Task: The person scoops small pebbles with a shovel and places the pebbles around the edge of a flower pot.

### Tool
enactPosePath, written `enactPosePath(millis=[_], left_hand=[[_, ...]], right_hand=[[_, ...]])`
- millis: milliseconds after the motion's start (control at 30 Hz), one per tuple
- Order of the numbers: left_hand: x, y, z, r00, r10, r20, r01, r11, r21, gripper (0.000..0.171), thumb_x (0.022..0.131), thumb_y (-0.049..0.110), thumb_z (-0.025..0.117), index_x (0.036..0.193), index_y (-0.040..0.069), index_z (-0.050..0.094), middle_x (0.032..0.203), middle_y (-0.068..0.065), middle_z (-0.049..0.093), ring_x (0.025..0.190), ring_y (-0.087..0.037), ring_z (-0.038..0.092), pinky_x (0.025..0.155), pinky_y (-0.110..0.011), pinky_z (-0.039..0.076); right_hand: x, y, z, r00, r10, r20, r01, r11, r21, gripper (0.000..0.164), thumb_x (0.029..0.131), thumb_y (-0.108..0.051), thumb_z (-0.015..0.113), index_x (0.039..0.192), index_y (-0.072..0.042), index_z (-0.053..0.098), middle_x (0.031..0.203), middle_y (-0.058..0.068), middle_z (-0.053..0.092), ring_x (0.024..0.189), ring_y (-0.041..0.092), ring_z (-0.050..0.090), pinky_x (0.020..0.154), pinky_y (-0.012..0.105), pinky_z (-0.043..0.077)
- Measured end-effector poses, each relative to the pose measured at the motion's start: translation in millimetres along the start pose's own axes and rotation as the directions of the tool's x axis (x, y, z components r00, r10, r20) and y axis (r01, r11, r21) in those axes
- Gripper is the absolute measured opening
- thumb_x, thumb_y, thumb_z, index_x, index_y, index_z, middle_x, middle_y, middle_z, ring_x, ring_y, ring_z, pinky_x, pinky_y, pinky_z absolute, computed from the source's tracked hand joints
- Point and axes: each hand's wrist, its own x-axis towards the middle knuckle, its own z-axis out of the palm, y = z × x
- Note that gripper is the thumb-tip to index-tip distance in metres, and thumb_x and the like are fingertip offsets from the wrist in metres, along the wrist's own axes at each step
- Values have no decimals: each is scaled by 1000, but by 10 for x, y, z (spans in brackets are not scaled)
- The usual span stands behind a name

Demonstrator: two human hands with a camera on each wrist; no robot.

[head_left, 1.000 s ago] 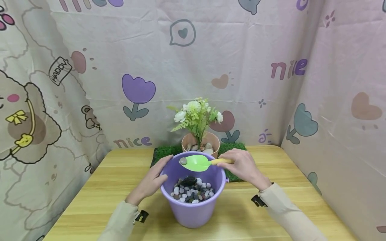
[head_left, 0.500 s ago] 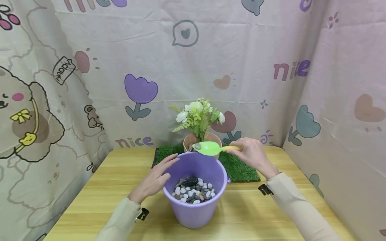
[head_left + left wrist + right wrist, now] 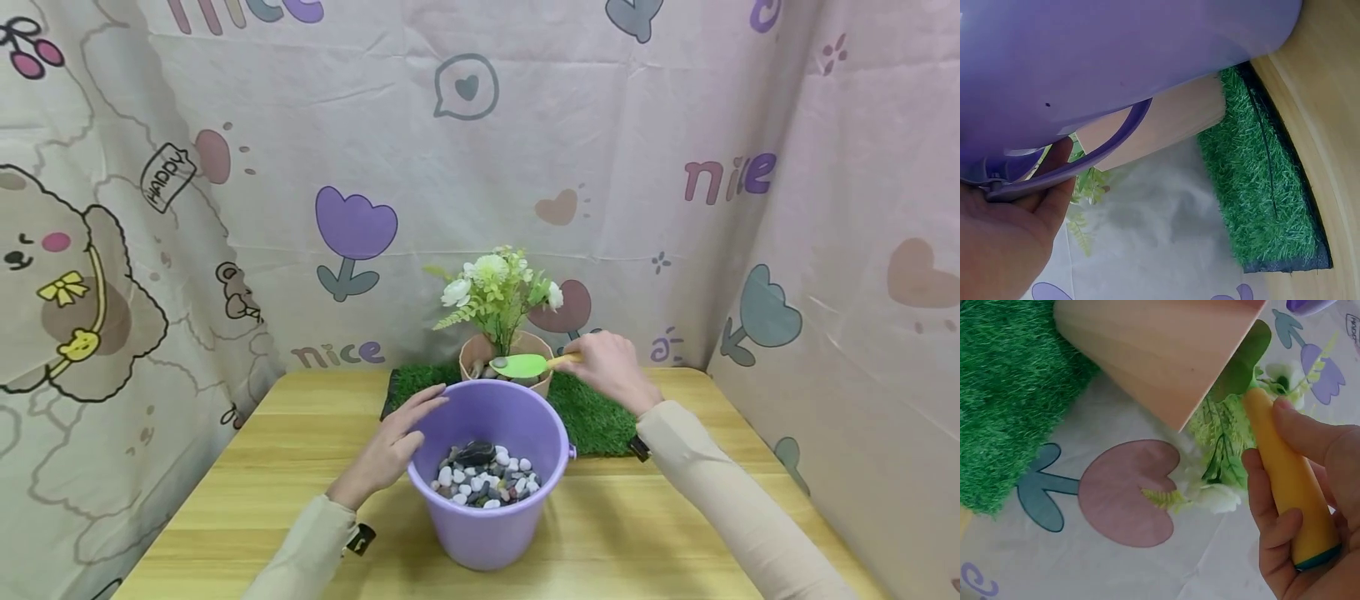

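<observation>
My right hand [image 3: 611, 368] grips the yellow handle of a small garden trowel [image 3: 525, 366]. Its green blade carries a grey pebble [image 3: 499, 362] over the peach flowerpot [image 3: 471, 352], where white artificial flowers [image 3: 491, 287] stand among stones. In the right wrist view, fingers and thumb wrap the trowel handle [image 3: 1294, 487], whose blade shows beside the pot's rim. My left hand [image 3: 384, 450] rests against the left rim of a purple bucket [image 3: 487, 533], fingers mostly straight. The bucket's handle [image 3: 1094, 156] crosses that hand in the left wrist view. Pebbles [image 3: 480, 483] cover the bucket's bottom.
The pot stands on a green artificial grass mat [image 3: 600, 417] at the back of the wooden table [image 3: 247, 492]. In front of it is the bucket, with a large black stone [image 3: 476, 453] inside. Printed cloth [image 3: 450, 167] hangs behind and on both sides.
My right hand has moved the trowel and its pebble from above the bucket forward, over the flowerpot. My left hand has stayed at the bucket's rim.
</observation>
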Motion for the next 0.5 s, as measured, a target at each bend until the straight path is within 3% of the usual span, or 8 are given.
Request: enactPosePath(millis=[233, 500], left_hand=[[-11, -7, 18, 1000, -11, -3, 11, 1000, -6, 59, 83, -3, 41, 139, 8, 55, 155, -6, 40, 141, -30, 38, 105, -55, 39], [-25, -17, 13, 1000, -12, -16, 12, 1000, -5, 58, 82, -3, 41, 138, 7, 56, 154, -4, 41, 140, -28, 40, 104, -54, 41]], right_hand=[[208, -157, 0, 998, -3, 64, 4, 1000, -21, 21, 80, -49, 75, 75, -29, 79, 53, -9, 55, 52, 16, 49, 48, 33, 36], [206, -192, 9, 998, -5, 67, 8, 999, -33, 25, 80, -50, 74, 71, -27, 76, 51, -9, 51, 51, 15, 47, 48, 33, 35]])
